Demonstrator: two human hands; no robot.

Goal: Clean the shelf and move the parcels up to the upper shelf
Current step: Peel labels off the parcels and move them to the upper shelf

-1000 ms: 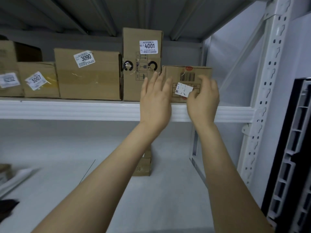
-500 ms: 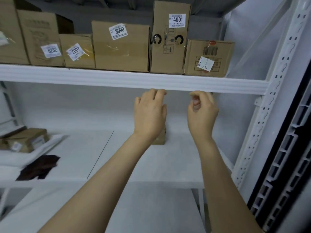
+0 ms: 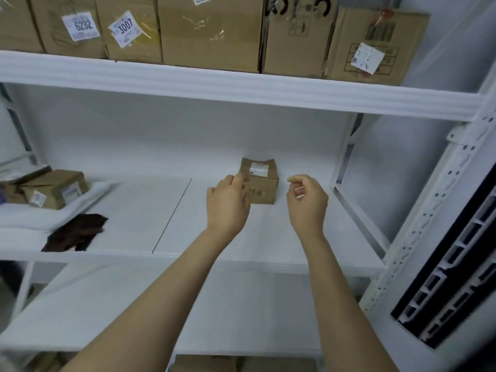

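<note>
A small brown cardboard parcel point(image 3: 264, 181) stands at the back of the white middle shelf point(image 3: 268, 237). My left hand point(image 3: 228, 202) reaches in front of its left side, fingers apart, its fingertips at the box's left edge; whether they touch it I cannot tell. My right hand point(image 3: 307, 201) hovers to the right of the parcel, fingers loosely curled and holding nothing. Several cardboard parcels point(image 3: 212, 30) with white number labels line the upper shelf point(image 3: 241, 88), the rightmost one point(image 3: 375, 47) at its right end.
At the far left of the middle shelf lies another brown parcel point(image 3: 55, 187) on white wrapping, with a dark cloth point(image 3: 75, 232) in front of it. A white perforated upright point(image 3: 440, 210) bounds the right side. A lower shelf point(image 3: 134, 304) lies beneath.
Both hands have come down from the rightmost box on the upper shelf to the small parcel on the middle shelf. The view has tilted downward.
</note>
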